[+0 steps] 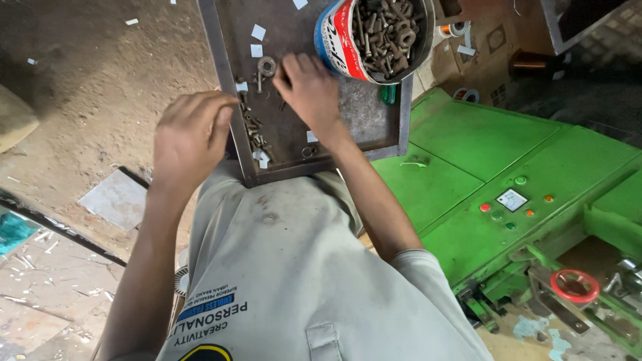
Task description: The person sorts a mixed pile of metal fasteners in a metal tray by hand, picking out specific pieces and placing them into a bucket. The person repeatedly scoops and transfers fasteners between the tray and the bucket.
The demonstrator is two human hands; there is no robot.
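1. Left hand (190, 137): fingers curled at the metal tray (297, 63)'s left edge; whether it grips anything cannot be told.
2. Right hand (309, 90): fingers bent down on the tray's middle among loose bolts (254, 134); grip hidden.
3. Tin of bolts (374, 37): tray's far right corner.

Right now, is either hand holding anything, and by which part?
It cannot be told for certain. The left hand curls at the metal tray's left edge; the right hand rests on the tray among loose bolts, fingers hiding any grip.

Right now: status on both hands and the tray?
Left hand at tray edge, fingers curled. Right hand on tray among loose bolts. Tin of bolts beside right hand.
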